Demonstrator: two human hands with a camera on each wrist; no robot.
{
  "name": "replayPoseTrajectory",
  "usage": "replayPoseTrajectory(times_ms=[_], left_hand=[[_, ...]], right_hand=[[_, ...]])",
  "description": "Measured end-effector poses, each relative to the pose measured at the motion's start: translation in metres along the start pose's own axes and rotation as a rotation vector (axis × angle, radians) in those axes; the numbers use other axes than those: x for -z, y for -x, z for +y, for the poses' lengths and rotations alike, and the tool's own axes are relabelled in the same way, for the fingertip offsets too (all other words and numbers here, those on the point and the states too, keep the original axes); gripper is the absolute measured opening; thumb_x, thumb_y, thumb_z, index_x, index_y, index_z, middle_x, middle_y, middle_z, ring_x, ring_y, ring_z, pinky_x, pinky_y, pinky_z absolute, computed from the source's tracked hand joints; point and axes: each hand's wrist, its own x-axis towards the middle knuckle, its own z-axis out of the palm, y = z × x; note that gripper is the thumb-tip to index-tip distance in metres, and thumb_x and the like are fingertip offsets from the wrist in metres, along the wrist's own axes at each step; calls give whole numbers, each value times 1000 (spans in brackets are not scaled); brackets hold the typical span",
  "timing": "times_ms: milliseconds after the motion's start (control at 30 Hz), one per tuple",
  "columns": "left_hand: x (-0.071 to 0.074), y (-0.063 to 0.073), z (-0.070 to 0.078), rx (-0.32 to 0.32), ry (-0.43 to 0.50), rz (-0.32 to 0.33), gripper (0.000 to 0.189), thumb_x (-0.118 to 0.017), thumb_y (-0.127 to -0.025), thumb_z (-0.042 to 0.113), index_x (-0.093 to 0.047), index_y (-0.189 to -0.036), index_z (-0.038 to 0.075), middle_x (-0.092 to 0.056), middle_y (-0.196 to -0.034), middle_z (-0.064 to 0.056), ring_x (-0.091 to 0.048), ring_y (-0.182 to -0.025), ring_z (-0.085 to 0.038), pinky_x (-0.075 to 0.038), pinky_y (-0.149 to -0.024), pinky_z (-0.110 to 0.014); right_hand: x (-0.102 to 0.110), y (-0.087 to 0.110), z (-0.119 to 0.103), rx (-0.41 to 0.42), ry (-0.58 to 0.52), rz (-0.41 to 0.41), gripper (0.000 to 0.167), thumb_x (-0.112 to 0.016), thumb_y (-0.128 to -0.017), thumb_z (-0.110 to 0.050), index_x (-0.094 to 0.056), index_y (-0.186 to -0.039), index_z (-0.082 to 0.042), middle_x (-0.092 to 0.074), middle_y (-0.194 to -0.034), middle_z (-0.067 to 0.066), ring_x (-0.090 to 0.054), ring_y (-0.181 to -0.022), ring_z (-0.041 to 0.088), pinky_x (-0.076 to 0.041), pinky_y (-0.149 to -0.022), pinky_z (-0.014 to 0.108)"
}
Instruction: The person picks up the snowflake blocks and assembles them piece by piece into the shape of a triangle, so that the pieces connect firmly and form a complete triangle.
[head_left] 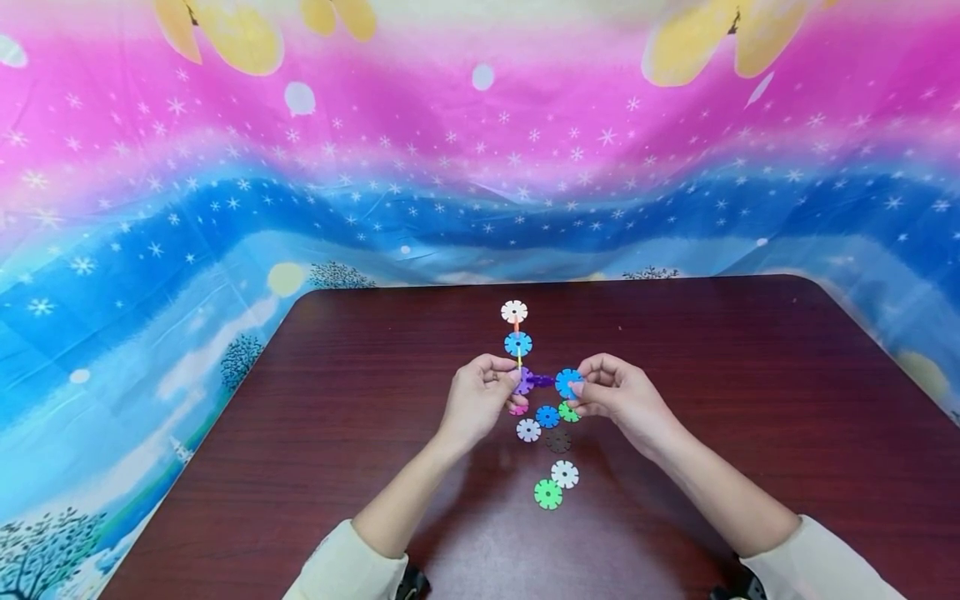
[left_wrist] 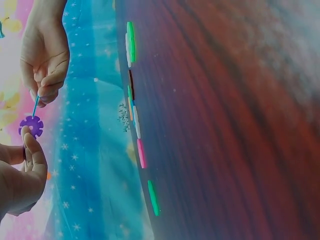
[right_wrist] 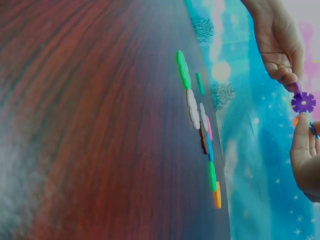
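Observation:
My left hand pinches a purple notched plastic disc between thumb and fingers. From it a line runs away from me: a yellow disc edge-on, a light blue disc, an orange disc edge-on and a white disc. To its right another purple disc shows nearly edge-on. My right hand pinches a blue disc at the right end of that purple one. In the right wrist view the middle purple disc faces the camera between both hands, held above the table.
Below the hands, loose discs lie on the dark red table: pink, blue, green, white, dark brown, and nearer, white beside green. A patterned cloth hangs behind the table.

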Motion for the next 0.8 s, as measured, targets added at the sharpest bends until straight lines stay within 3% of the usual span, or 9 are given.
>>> replayPoseTrajectory(times_ms=[200, 333, 533, 633, 800], left_hand=[[-2, -2, -1, -4, 10, -12, 19, -58, -90, 2, -55, -103, -12, -65, -82, -19, -65, -68, -38, -53, -66, -45], [-2, -1, 0, -6, 7, -13, 18, -58, -90, 1, -56, -102, -11, -65, -82, -17, -65, -68, -36, -53, -66, -47], [-3, 0, 1, -8, -12, -16, 16, -58, -90, 2, -57, -101, -10, -64, -80, -15, -65, -62, -25, -53, -66, -45], [-4, 0, 1, -4, -14, -19, 16, -59, -89, 1, -56, -101, -10, -64, -80, -15, -66, -64, -30, -54, -66, -44], [-4, -1, 0, 10, -24, -40, 17, -59, -89, 1, -54, -101, -9, -63, -79, -14, -65, -70, -38, -55, -61, -33]], right_hand=[[-3, 0, -2, -2, -33, 9, 18, -60, -86, 1, -47, -98, 5, -60, -80, 9, -66, -72, 22, -54, -71, 34], [-2, 0, -3, -21, -37, 3, 17, -61, -86, 1, -48, -97, 4, -61, -80, 9, -66, -71, 20, -54, -71, 35], [-3, -1, -3, -45, -24, -2, 19, -62, -85, 0, -50, -99, 3, -62, -80, 8, -66, -70, 19, -54, -70, 35], [-4, 0, -4, -41, -34, 11, 17, -63, -85, 1, -51, -98, 4, -63, -79, 8, -66, -70, 18, -54, -71, 35], [-6, 0, -3, -4, -60, 39, 10, -60, -86, 4, -55, -94, 5, -64, -78, 8, -66, -68, 16, -54, -69, 32]])
